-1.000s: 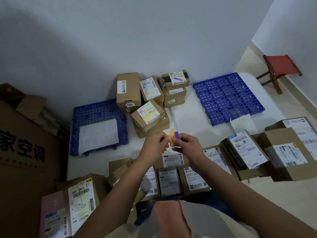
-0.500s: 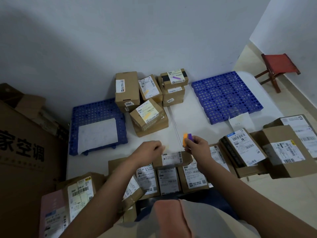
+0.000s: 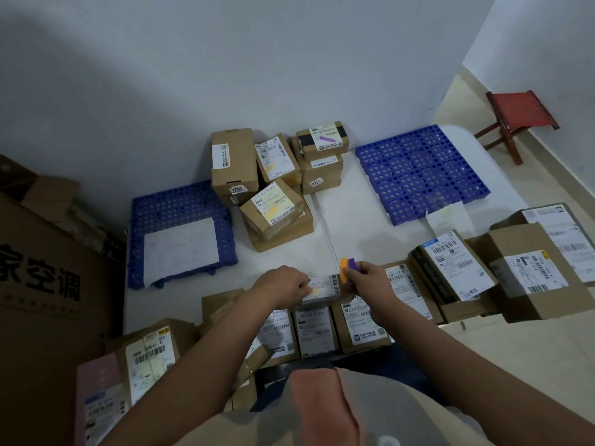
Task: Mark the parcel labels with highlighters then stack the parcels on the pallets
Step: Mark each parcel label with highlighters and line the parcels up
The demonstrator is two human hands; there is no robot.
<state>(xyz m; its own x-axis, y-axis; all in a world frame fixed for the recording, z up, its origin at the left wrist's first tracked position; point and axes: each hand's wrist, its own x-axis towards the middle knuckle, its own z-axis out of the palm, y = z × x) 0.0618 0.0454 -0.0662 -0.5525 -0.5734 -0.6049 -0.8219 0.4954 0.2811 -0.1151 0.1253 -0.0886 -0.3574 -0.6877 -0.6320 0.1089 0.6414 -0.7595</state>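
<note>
My right hand (image 3: 370, 280) holds two highlighters (image 3: 348, 268), one orange and one purple, side by side just right of a small parcel (image 3: 322, 289). That parcel's white label carries a yellow mark. My left hand (image 3: 281, 284) rests closed on the parcel's left end, fingers curled at the label's edge. Several more labelled cardboard parcels (image 3: 314, 329) lie in a row right in front of me. Two blue pallets lie on the white table, the left pallet (image 3: 161, 204) with a sheet of paper on it, the right pallet (image 3: 418, 169) bare.
A pile of marked parcels (image 3: 273, 188) stands between the pallets against the wall. Bigger parcels (image 3: 531, 272) lie at the right, others (image 3: 145, 355) at the lower left. A large printed carton (image 3: 42, 278) stands at the left. A red stool (image 3: 518, 120) stands at the far right.
My hands have come apart: the left dropped onto the small parcel, the right moved right and down with both highlighters. The camera view shifted slightly.
</note>
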